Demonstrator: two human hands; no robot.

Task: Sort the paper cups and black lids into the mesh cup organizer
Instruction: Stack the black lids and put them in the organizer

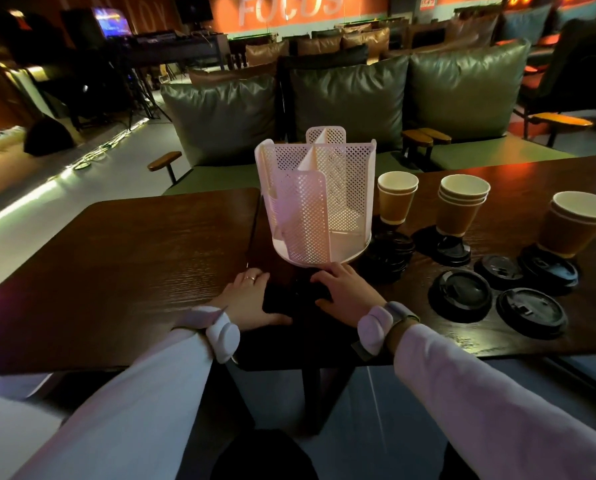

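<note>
We see the white mesh organizer (pixel 315 199) standing on the dark table (pixel 116 258), and its compartments look empty. To its right stand three stacks of paper cups (pixel 396 197) (pixel 462 204) (pixel 579 221), open side up; the cup on top of each stack is empty. Black lids (pixel 460 295) lie flat around them, and one pile of lids (pixel 388 254) touches the organizer base. Our left hand (pixel 251 299) and right hand (pixel 347 294) rest flat with spread fingers beside a dark object (pixel 289 297) that we cannot identify.
</note>
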